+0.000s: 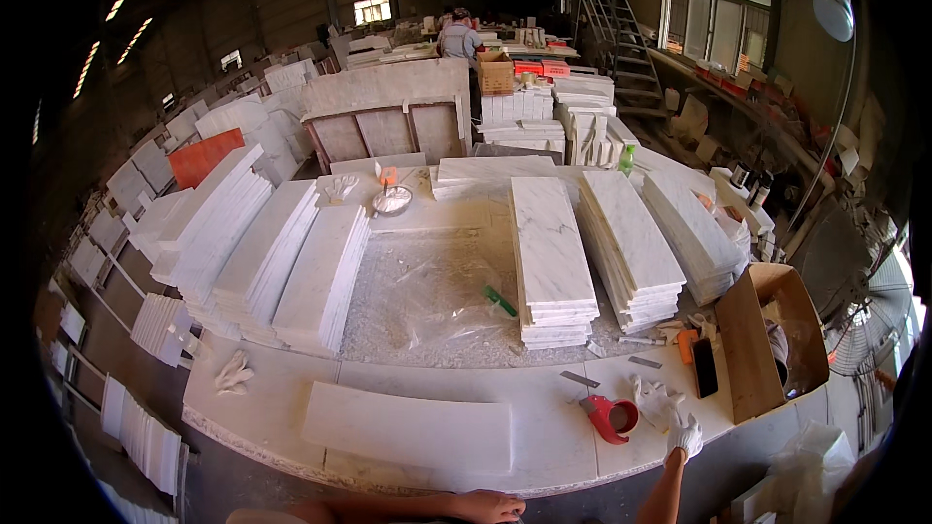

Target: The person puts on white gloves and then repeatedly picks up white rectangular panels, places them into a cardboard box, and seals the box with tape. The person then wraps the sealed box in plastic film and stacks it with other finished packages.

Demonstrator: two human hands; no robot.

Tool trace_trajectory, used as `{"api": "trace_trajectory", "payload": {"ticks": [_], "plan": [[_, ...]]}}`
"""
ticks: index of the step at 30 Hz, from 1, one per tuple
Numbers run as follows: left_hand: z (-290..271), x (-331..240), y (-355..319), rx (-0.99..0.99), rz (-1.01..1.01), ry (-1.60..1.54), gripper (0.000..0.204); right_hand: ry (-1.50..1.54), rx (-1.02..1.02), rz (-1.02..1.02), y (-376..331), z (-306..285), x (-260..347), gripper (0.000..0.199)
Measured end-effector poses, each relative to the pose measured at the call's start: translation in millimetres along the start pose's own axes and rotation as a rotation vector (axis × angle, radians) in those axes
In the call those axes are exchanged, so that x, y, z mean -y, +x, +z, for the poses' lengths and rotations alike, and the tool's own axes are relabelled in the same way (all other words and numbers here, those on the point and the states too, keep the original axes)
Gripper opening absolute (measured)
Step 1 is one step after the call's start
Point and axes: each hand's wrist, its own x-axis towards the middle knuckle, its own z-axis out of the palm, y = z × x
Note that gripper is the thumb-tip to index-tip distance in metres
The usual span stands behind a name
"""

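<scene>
My right hand (pixel 684 438), in a white work glove, is over the table's front right edge with its fingers apart. Nothing shows in it. Just beyond lies a loose white glove (pixel 655 402), and to its left a red round thing (pixel 610 417) like a tape dispenser. My bare left hand (pixel 492 506) is low at the front edge, its forearm lying across the bottom of the view. Its fingers are curled, and whatever they may hold is hidden. Nearest to it on the table is a flat white stone slab (pixel 408 427).
Stacks of white slabs stand left (pixel 325 277) and right (pixel 553 262) around a dusty recess with clear plastic and a green tool (pixel 500 301). At right are a black phone (pixel 704 368), two metal strips and an open cardboard box (pixel 748 344). A person (pixel 459 36) works far back.
</scene>
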Motion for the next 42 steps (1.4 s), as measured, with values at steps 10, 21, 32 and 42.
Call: {"api": "trace_trajectory", "payload": {"ticks": [10,21,32,42], "plan": [[-7,-8,34,-0.029,0.091,-0.044,0.023,1.099,-0.131,-0.172,31,17,-7,0.018],[-77,-80,20,-0.421,0.02,-0.153,0.041,1.426,-0.055,-0.333,-96,-132,148,0.018],[-198,-103,-7,-0.642,0.113,-0.673,0.062,1.385,0.332,-0.251,-209,-91,180,0.017],[-181,-70,-57,-0.944,0.059,-1.118,0.011,1.273,0.389,-0.261,-273,-64,197,0.016]]}}
